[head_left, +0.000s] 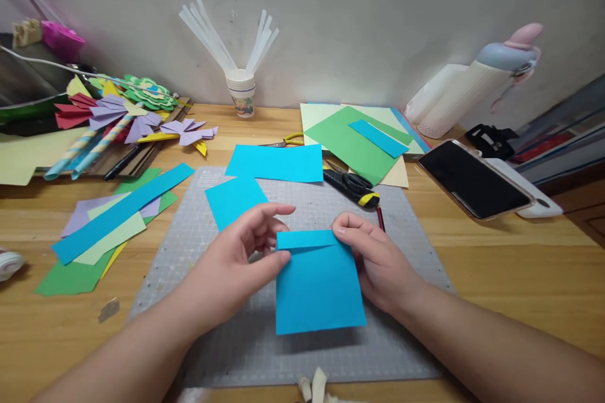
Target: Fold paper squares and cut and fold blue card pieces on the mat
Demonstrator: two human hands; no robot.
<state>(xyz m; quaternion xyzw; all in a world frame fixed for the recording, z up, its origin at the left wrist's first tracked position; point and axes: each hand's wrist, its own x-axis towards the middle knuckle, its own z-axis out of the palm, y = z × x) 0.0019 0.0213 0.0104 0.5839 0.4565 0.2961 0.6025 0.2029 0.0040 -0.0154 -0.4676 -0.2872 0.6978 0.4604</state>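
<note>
A blue sheet of paper (321,293) hangs tilted just above the grey cutting mat (227,346), its top edge folded over into a narrow flap. My left hand (250,245) pinches its upper left side with the thumb in front, the index finger stretched out above. At the upper right corner my right hand (368,245) grips the folded edge between thumb and fingers. Behind the hands lie a blue paper piece (236,198) and a wider blue paper piece (278,162).
Black scissors (352,179) and a box cutter (366,198) lie past my right hand. Paper scraps (118,227) are on the left, a green sheet (345,138) at the back. A paper cup (243,97) holds white strips. A phone (475,179) and bottle (477,85) stand right.
</note>
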